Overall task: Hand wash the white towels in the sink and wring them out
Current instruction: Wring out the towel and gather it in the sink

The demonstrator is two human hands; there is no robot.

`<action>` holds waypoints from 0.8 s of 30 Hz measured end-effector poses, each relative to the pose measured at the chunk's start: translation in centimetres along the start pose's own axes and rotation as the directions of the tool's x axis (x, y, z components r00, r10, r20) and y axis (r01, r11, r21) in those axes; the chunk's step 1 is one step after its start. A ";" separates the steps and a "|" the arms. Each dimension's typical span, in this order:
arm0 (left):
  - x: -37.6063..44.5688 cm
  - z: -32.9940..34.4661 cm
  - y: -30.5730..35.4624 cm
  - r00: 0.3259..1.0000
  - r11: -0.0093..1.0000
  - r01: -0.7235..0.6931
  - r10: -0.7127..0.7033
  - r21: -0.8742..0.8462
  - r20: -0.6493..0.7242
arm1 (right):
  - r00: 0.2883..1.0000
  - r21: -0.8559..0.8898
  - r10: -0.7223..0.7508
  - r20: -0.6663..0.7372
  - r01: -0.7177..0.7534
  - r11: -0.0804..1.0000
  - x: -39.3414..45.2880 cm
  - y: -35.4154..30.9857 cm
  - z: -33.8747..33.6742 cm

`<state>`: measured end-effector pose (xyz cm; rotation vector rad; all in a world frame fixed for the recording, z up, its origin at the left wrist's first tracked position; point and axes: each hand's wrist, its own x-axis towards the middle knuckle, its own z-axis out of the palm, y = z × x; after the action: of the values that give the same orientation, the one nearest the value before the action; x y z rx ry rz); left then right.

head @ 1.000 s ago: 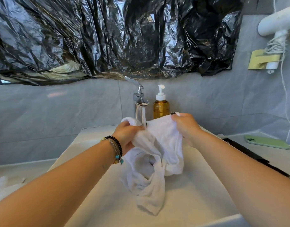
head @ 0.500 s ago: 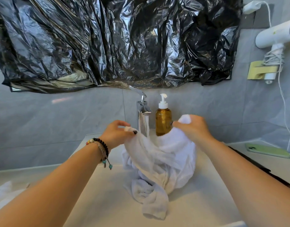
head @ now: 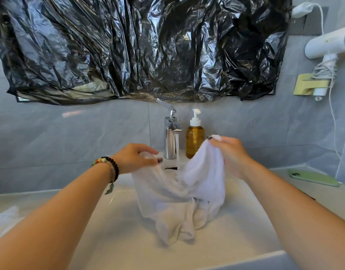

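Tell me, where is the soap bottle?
In the head view the amber soap bottle stands at the back of the sink, just right of the faucet and behind the white towel.

The sink (head: 113, 227) basin lies open on its left and near sides, bare white floor with room for a hand to pass. Its middle is taken up by the white towel (head: 179, 195), stretched between the left hand (head: 134, 159) and the right hand (head: 229, 154) and sagging to the basin floor. Behind it the faucet (head: 170, 137) stands upright with a thin stream of water (head: 177, 152) falling just beside the cloth, and the amber soap bottle (head: 195, 140) stands close on its right, narrowing the gap at the back rim. A green phone (head: 314, 178) lies on the right counter, well apart.
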<state>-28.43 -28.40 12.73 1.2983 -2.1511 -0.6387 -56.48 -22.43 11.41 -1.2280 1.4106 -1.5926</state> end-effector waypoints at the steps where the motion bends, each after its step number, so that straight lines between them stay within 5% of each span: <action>1: -0.3 0.5 0.1 0.998 0.989 -0.014 0.005 0.146 0.062 | 0.997 -0.072 -0.021 0.076 0.026 0.997 -0.5 0.0 0.4; 5: -0.9 0.6 0.1 0.993 0.809 -0.039 -0.035 0.586 0.114 | 0.994 -0.383 -0.075 0.077 0.099 0.918 -1.4 0.1 0.2; 9: -1.3 -1.6 -0.3 0.994 0.754 0.028 -0.091 0.656 0.063 | 0.986 -0.396 -0.130 -0.109 0.077 0.915 -1.8 -0.5 -2.9; 14: -1.5 -3.7 -0.4 0.980 0.900 0.084 0.003 0.427 -0.198 | 0.923 -0.262 -0.169 -0.346 0.078 0.962 -1.6 -3.2 -4.6; 17: -2.2 -3.8 0.5 0.936 0.990 0.035 0.015 0.135 -0.353 | 0.876 -0.290 -0.212 -0.434 0.088 0.953 -1.6 -4.6 -4.4; 20: -3.1 -1.9 2.5 0.933 0.978 0.055 -0.122 -0.202 -0.339 | 0.882 -0.413 -0.181 -0.436 -0.017 0.911 -1.7 -4.5 -3.4; 24: -3.0 1.2 4.9 0.939 0.888 0.146 -0.263 -0.436 -0.222 | 0.939 -0.472 -0.107 -0.327 -0.064 0.879 -3.2 -4.4 -0.4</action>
<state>-31.23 -23.46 14.37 1.2966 -1.5567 -0.8880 -55.37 -18.56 15.05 -1.2722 2.1202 -1.5798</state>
